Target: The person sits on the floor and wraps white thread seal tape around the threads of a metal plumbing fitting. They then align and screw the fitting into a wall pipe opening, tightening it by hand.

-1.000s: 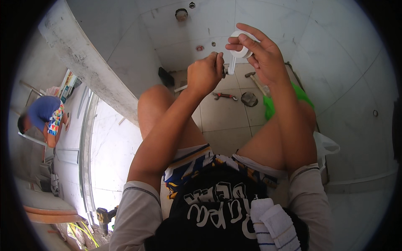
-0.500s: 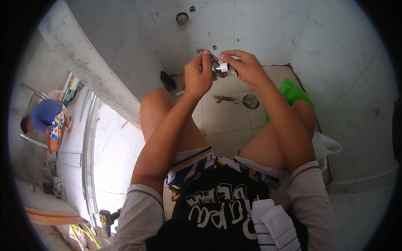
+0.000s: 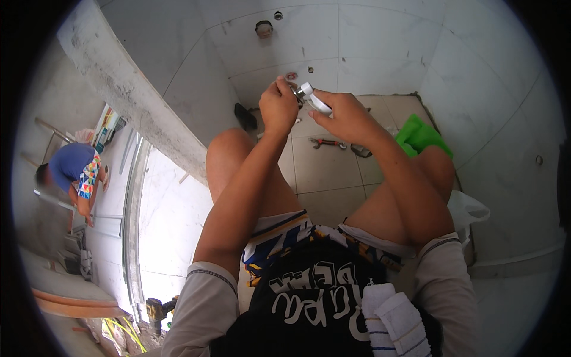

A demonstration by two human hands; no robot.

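As I observe from a distance, the left hand (image 3: pixel 278 108) pinches a small metal fitting (image 3: pixel 299 93), white at its right end. The right hand (image 3: pixel 345 116), just beside it, keeps its grip pressed between thumb and fingers upon a white roll (image 3: pixel 320 105). Both things stand above the tiled floor (image 3: pixel 327 178), where a red-handled wrench (image 3: pixel 329 144) lies; a bright green item (image 3: pixel 421 138) adjoins the right knee (image 3: pixel 434 163).
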